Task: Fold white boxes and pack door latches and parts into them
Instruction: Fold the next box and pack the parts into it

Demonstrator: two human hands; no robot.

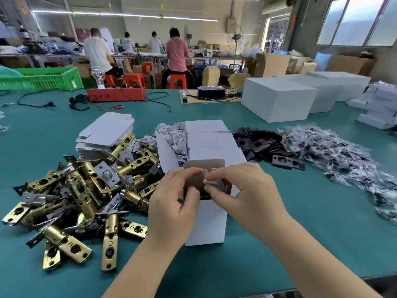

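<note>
Both hands are working the open top of one upright white box (206, 220), standing on the green table (279, 244) directly under them. Left hand (171, 201) is pinching the brown-lined flap (204, 166) at the box mouth, thumb over its front face. Right hand (240, 190) is pinching a small white piece (209, 180) at the mouth; can't tell if that's a tuck tab or an insert part. Box interior is hidden by the fingers, so contents unknown.

Step, my read: closing or tucking the top of this box, either just after folding it or after loading it. Next move is probably calling for the side tabs going down first, then the lid tongue sliding inside the front wall without creasing.

Left of the left hand: pile of brass latches (81, 201), dozens, overlapping too much to count. Beyond it, one stack of flat box blanks (107, 132).

Just past the hands: heap of small white folded inserts (171, 136), uncountable, and a row of folded white boxes (210, 138), looks like three or so.

Right of the right hand, well apart: dark strike plates (257, 143), many, then a long spread of bagged screw packs (335, 151), many.

Far right: white carton stacks (279, 100), at least three blocks. Far back: four people are sitting at another bench.
</note>
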